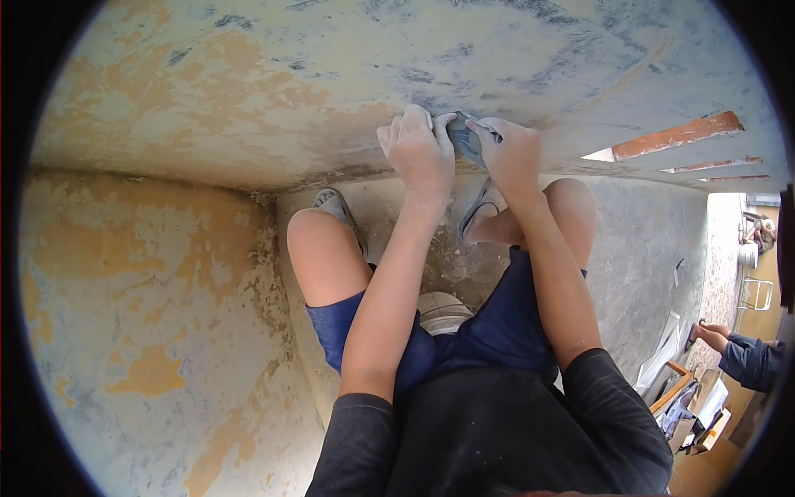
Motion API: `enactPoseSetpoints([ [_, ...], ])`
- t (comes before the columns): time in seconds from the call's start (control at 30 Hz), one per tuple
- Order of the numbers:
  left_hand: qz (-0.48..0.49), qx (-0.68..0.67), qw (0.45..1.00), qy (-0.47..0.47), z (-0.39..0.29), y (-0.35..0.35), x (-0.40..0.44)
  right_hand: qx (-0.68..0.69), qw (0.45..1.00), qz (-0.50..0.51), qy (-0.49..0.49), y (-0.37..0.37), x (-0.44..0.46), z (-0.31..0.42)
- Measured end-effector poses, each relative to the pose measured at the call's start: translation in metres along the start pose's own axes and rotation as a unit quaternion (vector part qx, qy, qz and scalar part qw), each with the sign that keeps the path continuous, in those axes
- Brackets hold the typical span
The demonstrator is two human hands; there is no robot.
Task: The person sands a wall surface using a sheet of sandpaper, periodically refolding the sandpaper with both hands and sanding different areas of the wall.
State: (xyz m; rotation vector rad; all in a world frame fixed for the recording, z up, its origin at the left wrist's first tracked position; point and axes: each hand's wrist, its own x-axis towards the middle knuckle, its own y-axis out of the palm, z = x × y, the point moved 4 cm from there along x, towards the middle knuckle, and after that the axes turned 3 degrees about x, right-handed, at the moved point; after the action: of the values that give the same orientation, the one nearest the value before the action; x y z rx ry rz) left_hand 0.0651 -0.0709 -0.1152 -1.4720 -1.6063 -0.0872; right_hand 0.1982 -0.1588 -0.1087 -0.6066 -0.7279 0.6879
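Both of my hands are dusty and meet at the low part of a patchy wall [331, 66]. Between them is a grey-blue piece [465, 139], perhaps sandpaper or a cloth, close to the wall surface. My left hand [418, 153] has its fingers curled, with the thumb at the piece's left edge. On the other side, my right hand [509, 157] pinches the piece's right edge between thumb and fingers. Grey and dark smears mark the wall above the hands, and peeling tan patches lie to the left.
A second peeling wall [149, 331] meets this one at the left corner. My sandalled feet rest on the concrete floor [646, 240]. Slots [679, 137] open through the wall at right. Beyond are a pile of boards [696, 406], a white bucket [748, 255] and another person's legs [712, 335].
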Motion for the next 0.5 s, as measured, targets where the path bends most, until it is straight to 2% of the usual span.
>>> enactPoseSetpoints([
  [0.13,-0.001,0.027,1.000,-0.001,0.008,-0.018,0.007,0.020,1.000,0.012,-0.022,0.010,0.007,0.017],
  [0.23,-0.023,0.080,0.996,-0.045,0.035,-0.043,0.014,0.003,0.998,0.049,-0.027,0.030,0.009,0.050],
  [0.3,-0.028,0.076,0.996,-0.036,0.035,-0.042,0.012,-0.020,0.996,0.082,-0.024,0.037,0.009,0.054],
  [0.43,-0.024,0.039,0.999,0.001,0.013,-0.008,0.000,-0.017,0.999,0.036,-0.027,0.012,0.007,0.024],
  [0.5,-0.025,0.014,1.000,0.006,0.000,0.005,-0.006,0.030,0.999,0.015,0.014,0.002,0.005,0.009],
])
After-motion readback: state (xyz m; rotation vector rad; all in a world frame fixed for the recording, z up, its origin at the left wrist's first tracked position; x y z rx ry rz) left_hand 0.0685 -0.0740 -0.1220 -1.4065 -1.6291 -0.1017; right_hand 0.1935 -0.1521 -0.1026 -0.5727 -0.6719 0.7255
